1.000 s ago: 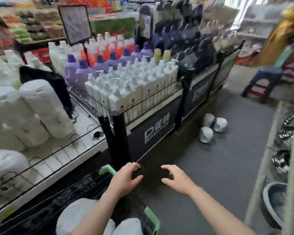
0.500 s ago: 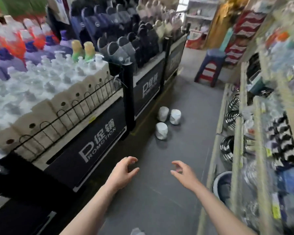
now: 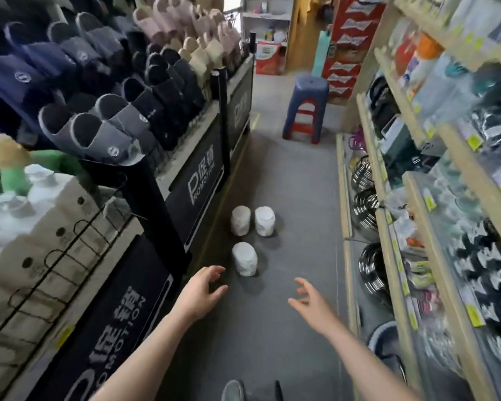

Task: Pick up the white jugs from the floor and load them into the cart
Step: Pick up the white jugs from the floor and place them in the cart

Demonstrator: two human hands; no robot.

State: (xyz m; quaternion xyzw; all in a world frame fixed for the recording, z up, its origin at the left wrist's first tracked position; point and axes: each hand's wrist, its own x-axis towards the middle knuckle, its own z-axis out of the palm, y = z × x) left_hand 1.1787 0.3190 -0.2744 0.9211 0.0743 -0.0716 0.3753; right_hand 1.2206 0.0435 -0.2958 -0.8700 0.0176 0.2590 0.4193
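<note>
Three white jugs stand on the grey aisle floor beside the black promotion stand. The nearest jug (image 3: 244,258) is just ahead of my hands; two more, the left jug (image 3: 240,220) and the right jug (image 3: 264,221), stand side by side behind it. My left hand (image 3: 202,292) reaches forward, fingers loosely spread, a little short of the nearest jug and holding nothing. My right hand (image 3: 311,302) is stretched out to the right of that jug, fingers relaxed and empty. The cart is out of view.
A black promotion stand (image 3: 200,183) with slippers and bottles lines the left of the aisle. Wooden shelves (image 3: 388,227) of goods line the right. A blue and red stool (image 3: 305,108) stands farther down the aisle. A shoe tip (image 3: 233,390) shows at the bottom edge.
The view has turned away from the cart and moved down the aisle. The three jugs are now closer, and both empty hands have reached nearer to them.
</note>
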